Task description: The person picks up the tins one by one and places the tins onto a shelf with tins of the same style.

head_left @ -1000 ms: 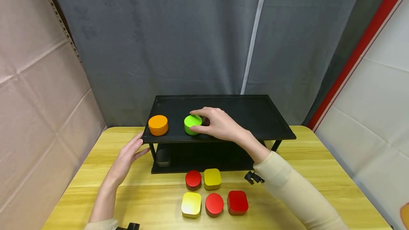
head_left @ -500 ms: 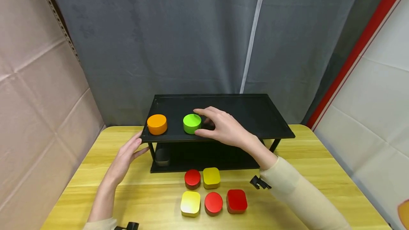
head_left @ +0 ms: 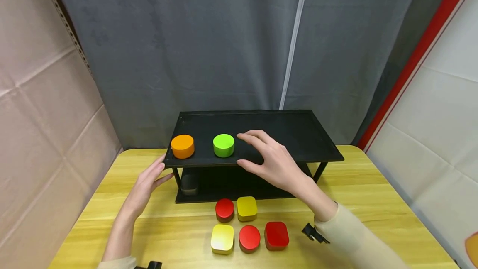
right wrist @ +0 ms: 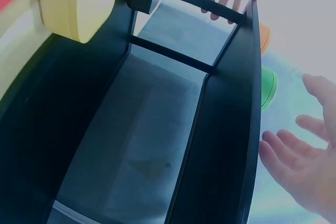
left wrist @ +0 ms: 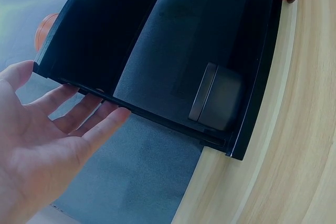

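Observation:
A black two-tier shelf rack (head_left: 276, 134) stands on the table, with a round orange block (head_left: 182, 146) and a round green block (head_left: 223, 145) on its top tier. My right hand (head_left: 274, 159) hovers to the right of the green block, thumb and fingers spread and holding nothing; a gap separates it from the block. At the rack's left end, my left hand (head_left: 145, 184) touches the top tier's edge. In the left wrist view its thumb is at the corner and its straight fingers (left wrist: 86, 114) rest along the side. A dark rounded block (left wrist: 218, 97) sits on the lower tier at the left.
Before the rack on the wooden table (head_left: 179, 240) lie two round red blocks (head_left: 225, 210), a square red block (head_left: 276, 235) and two square yellow blocks (head_left: 222, 239). A grey curtain (head_left: 224, 53) hangs behind; pale panels stand at both sides.
My right hand has let go of the green block and drawn back to the right, fingers spreading. The green block stays on the top tier. My left hand keeps its place at the edge.

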Demonstrator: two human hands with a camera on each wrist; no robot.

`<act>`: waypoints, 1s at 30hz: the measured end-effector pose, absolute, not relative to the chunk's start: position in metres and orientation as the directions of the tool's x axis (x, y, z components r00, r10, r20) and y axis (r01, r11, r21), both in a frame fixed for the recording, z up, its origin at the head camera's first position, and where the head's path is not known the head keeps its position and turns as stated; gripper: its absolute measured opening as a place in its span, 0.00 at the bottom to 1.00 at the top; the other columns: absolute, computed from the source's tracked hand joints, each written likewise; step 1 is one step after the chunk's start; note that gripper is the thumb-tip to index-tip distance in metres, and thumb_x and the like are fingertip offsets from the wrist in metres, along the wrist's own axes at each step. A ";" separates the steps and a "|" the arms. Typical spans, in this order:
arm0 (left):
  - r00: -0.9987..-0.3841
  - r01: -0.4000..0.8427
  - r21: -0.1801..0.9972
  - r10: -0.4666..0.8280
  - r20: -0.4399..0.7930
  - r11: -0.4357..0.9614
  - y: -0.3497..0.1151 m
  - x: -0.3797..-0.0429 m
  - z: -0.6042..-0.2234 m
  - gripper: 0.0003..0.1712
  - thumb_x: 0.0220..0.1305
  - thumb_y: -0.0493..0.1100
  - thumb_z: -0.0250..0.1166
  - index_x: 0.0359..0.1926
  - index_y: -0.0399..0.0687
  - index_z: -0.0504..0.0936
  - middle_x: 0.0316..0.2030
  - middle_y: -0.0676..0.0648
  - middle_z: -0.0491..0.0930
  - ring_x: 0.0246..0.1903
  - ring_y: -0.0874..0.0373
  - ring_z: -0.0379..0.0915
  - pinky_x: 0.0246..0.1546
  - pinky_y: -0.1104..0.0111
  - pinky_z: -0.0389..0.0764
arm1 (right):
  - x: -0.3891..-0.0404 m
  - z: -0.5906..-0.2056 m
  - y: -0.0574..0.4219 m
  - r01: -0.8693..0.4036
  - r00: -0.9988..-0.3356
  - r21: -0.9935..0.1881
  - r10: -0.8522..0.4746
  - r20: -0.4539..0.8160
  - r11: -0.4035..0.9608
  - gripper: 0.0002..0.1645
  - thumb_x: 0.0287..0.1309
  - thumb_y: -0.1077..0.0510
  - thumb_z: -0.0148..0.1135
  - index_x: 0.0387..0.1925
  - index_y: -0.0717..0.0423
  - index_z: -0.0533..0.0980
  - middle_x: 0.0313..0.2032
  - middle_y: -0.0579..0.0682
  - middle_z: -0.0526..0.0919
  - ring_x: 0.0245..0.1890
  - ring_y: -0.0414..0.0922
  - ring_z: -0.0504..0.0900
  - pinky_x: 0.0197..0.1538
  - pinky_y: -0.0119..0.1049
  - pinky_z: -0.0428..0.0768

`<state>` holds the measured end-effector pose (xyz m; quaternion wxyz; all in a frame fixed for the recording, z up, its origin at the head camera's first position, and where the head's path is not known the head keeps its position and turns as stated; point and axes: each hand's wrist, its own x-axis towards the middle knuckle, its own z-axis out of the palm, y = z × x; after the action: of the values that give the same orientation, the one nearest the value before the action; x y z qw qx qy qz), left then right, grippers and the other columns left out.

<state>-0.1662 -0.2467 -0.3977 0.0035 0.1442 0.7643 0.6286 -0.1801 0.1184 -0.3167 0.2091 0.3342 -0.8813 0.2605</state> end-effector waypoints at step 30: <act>-0.960 0.218 0.960 0.216 0.179 0.177 -0.245 -0.165 -0.398 0.34 0.85 0.55 0.39 0.81 0.43 0.54 0.81 0.35 0.48 0.64 0.84 0.62 0.59 0.82 0.77 | -0.121 -0.350 0.132 -0.781 -0.596 -0.274 -0.540 0.594 0.561 0.25 0.59 0.50 0.75 0.57 0.45 0.79 0.51 0.41 0.83 0.46 0.36 0.84 0.49 0.28 0.86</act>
<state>-0.1647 -0.2450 -0.3975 -0.0010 0.1416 0.7670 0.6258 -0.1205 0.1325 -0.3503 0.2281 0.3871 -0.8534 0.2642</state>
